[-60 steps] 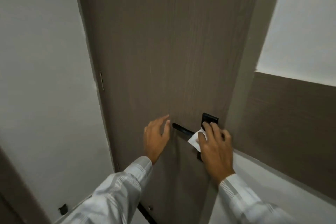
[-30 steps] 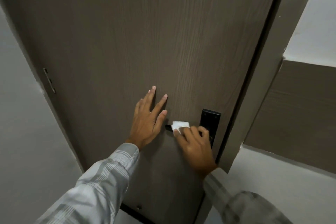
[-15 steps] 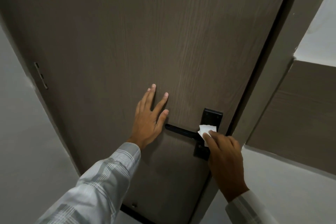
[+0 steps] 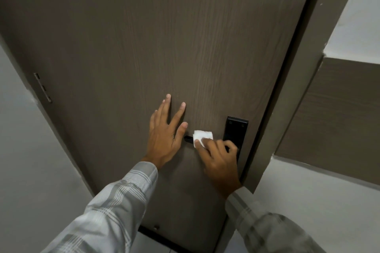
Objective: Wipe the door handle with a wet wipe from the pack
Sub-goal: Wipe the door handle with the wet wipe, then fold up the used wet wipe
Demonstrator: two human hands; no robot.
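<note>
The door handle (image 4: 188, 139) is a black lever, low on the right side of the brown wood-grain door (image 4: 164, 37); only its free end shows, a short dark stub pointing away from the black backplate (image 4: 236, 129). The rest of the lever is covered. A folded white wet wipe (image 4: 202, 136) is wrapped over the lever just beside that stub, between the stub and the backplate.

The right hand (image 4: 220, 160) is closed on the wipe, fingers curled over the lever and the thumb pressing the wipe's lower edge against it. Its knuckles overlap the lower part of the backplate.

On the far side of the handle's free end from the backplate, the left hand (image 4: 164, 135) lies flat and open on the door face, fingers spread and pointing up, holding nothing; its thumb tip sits just above the stub. Both wrists come out of pale checked sleeves (image 4: 127, 191).

Beyond the backplate, the door's edge meets the frame (image 4: 298, 88). A metal hinge (image 4: 43, 88) shows on the door's opposite edge, well apart from the handle.
</note>
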